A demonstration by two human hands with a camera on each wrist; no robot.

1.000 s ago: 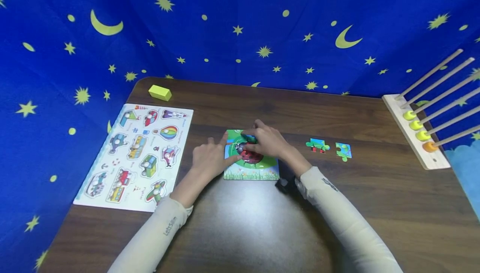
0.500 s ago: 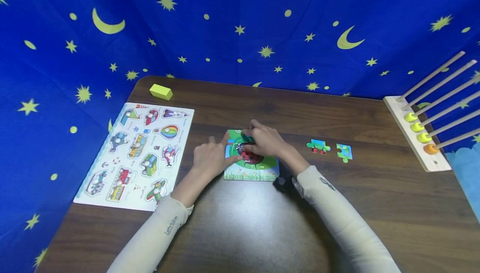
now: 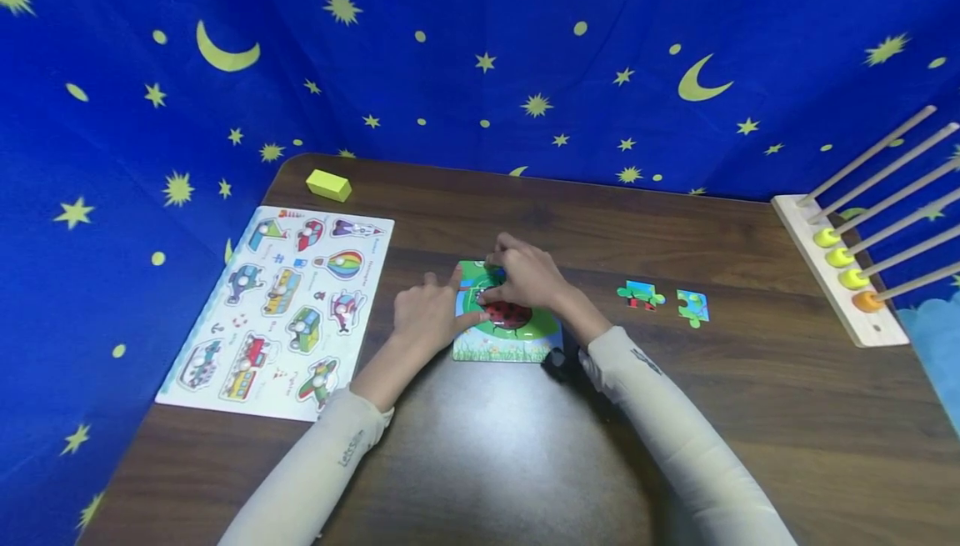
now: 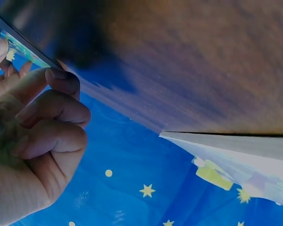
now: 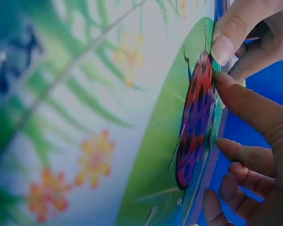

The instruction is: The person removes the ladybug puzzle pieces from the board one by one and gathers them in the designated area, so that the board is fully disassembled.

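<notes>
A small ladybug jigsaw puzzle (image 3: 510, 313) lies flat before me, its grassy border toward me. My left hand (image 3: 422, 313) rests along its left side, thumb reaching over the picture and index finger at the upper left corner. The other left fingers bend inward beside the board in the left wrist view. Over the puzzle's upper part, my right hand (image 3: 528, 273) pinches a blue-green puzzle piece (image 3: 497, 276), mostly covered by the fingers. In the right wrist view the right thumb (image 5: 247, 106) touches the picture near the ladybug (image 5: 195, 122).
Two loose jigsaw pieces, one with red (image 3: 641, 294) and one blue-green (image 3: 693, 308), lie right of the puzzle. A vehicle peg board (image 3: 225, 321) is at left, a yellow block (image 3: 328, 185) behind it. A wooden bead rack (image 3: 840, 271) stands at the right edge.
The right hand's fingers have shifted slightly left and away from me over the puzzle, uncovering more of the ladybug. The left hand keeps its place on the puzzle; the head view drifts slightly.
</notes>
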